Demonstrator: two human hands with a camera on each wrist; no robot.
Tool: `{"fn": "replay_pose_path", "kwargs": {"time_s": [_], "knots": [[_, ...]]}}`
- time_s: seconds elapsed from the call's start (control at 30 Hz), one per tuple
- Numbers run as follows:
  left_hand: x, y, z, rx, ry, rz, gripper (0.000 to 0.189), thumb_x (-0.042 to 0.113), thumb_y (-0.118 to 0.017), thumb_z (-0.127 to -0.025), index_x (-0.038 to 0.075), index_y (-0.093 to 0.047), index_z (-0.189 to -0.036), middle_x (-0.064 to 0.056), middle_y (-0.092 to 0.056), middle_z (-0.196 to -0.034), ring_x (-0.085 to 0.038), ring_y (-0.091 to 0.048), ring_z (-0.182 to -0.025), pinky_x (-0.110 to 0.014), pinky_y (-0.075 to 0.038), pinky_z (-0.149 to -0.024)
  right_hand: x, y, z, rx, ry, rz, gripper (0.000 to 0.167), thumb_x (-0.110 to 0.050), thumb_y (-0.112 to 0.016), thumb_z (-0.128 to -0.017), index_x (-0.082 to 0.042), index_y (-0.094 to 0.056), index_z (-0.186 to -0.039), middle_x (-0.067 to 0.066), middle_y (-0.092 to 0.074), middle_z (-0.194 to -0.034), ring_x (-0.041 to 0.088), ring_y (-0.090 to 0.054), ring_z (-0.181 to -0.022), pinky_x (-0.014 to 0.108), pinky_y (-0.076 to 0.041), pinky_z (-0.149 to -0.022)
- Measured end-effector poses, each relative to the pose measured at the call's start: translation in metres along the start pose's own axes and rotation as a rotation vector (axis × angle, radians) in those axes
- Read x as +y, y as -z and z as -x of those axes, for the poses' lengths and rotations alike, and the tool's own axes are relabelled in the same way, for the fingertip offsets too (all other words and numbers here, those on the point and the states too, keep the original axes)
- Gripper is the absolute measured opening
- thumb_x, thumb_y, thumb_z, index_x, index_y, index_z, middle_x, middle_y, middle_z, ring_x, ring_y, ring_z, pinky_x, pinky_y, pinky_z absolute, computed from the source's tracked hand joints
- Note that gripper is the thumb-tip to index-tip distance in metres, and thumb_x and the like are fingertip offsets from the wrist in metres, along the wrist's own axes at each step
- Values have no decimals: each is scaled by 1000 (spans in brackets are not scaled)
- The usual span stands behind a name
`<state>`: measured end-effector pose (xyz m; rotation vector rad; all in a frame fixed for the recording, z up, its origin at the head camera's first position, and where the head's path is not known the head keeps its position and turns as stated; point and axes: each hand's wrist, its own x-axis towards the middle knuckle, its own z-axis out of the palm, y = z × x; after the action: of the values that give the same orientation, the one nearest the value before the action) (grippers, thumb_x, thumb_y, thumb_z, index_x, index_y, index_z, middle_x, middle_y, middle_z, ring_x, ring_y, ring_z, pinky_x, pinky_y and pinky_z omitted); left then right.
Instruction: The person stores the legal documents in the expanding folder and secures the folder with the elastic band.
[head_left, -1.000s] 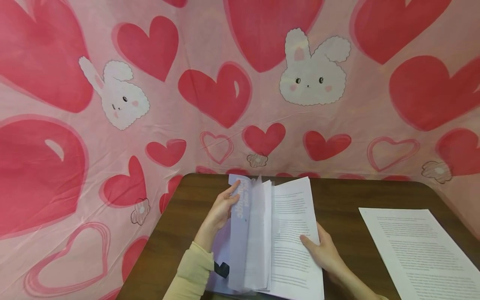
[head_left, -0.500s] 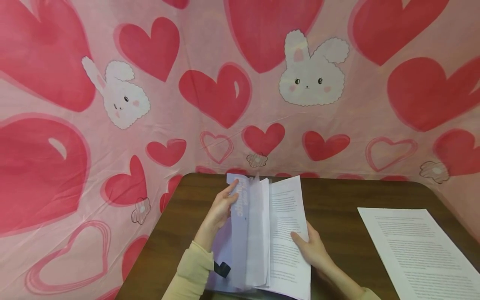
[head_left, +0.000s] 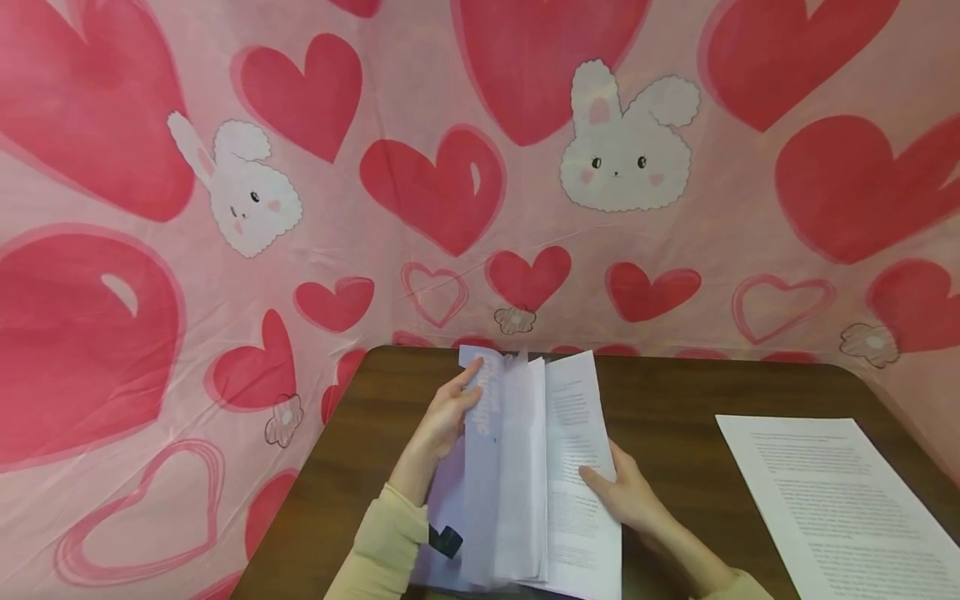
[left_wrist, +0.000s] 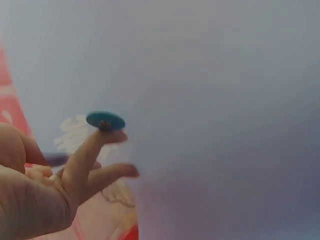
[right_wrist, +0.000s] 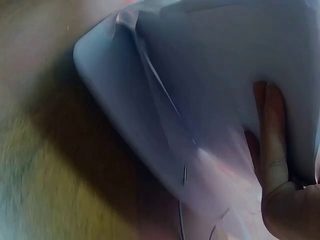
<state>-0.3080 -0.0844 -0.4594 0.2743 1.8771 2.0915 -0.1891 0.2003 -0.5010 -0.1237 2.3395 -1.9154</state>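
On the table, left hand grips purple folder, right hand pinches printed sheets at its right side; best hold cover high, move sheets level so edges don't snag.

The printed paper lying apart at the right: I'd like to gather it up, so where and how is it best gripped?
Probably pinch the printed paper along its left edge, coming from the left: it lies flat on the table, with that edge exposed toward the right hand.
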Motion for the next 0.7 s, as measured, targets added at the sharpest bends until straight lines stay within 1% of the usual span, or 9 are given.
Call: {"fn": "replay_pose_path", "kwargs": {"time_s": [0.1, 0.27, 0.43, 0.5, 0.53, 0.57, 0.63, 0.67, 0.7], "knots": [[0, -5, 0, 11, -7, -16, 63, 10, -48, -115, 15, -29, -175, 15, -29, -58, -1, -34, -49, -16, -34, -48, 2, -5, -4, -7, 2, -8, 61, -2, -57, -109, 11, -33, -163, 38, -64, -140, 27, -78, -97, 33, -66, -76], [-2, -3, 1, 63, -6, -20, 63, 9, -50, -114, 16, -32, -174, 15, -27, -58, -1, -32, -49, -16, -32, -47, 3, -7, -5, -8, -30, -10, 59, -4, -58, -109, 9, -36, -162, 36, -65, -140, 25, -78, -98, 34, -65, -78], [0, -2, 2, 62, -23, -30, 62, 9, -48, -115, 16, -33, -174, 12, -35, -59, -2, -51, -55, -18, -51, -57, -1, -4, -5, 13, -29, 2, 57, -3, -59, -108, 11, -39, -160, 35, -68, -135, 24, -79, -89, 34, -66, -72], [1, -3, 3, 54, -29, -29, 61, 9, -47, -115, 15, -31, -174, 8, -53, -69, -5, -62, -64, -21, -58, -62, -1, -3, -6, 1, -18, -2, 57, -3, -59, -108, 12, -39, -159, 34, -69, -132, 24, -78, -87, 34, -65, -71], [1, -4, 4, 53, -32, -29, 61, 8, -47, -115, 14, -31, -174, 5, -61, -79, -6, -65, -68, -22, -59, -63, -2, -4, -6, -11, -13, 0, 57, -3, -59, -108, 12, -38, -159, 34, -69, -132, 24, -78, -87, 34, -65, -71], [1, -5, 5, 57, -31, -30, 61, 8, -47, -115, 14, -31, -174, 1, -66, -86, -6, -66, -69, -22, -60, -63, -2, -4, -7, -21, -8, 1, 57, -3, -59, -108, 13, -38, -159, 34, -69, -132, 24, -78, -88, 33, -65, -72], [0, -7, 7, 55, -30, -30, 61, 8, -46, -115, 14, -31, -174, -6, -70, -101, -8, -68, -74, -23, -61, -63, -1, -5, -8, -35, 4, 7, 58, -3, -59, -107, 14, -38, -158, 35, -68, -133, 25, -77, -92, 33, -65, -75], [0, -8, 7, 48, -29, -31, 61, 8, -46, -115, 14, -31, -174, -6, -71, -106, -8, -69, -75, -23, -61, -63, 0, -6, -9, -43, 5, 13, 58, -3, -59, -107, 15, -38, -158, 35, -68, -133, 26, -77, -94, 33, -64, -76], [0, -9, 8, 40, -27, -29, 61, 8, -45, -116, 14, -31, -174, -5, -71, -106, -7, -68, -75, -23, -61, -63, 1, -7, -9, -50, 4, 14, 58, -3, -59, -107, 15, -38, -158, 36, -67, -135, 27, -77, -97, 33, -65, -77]]}}
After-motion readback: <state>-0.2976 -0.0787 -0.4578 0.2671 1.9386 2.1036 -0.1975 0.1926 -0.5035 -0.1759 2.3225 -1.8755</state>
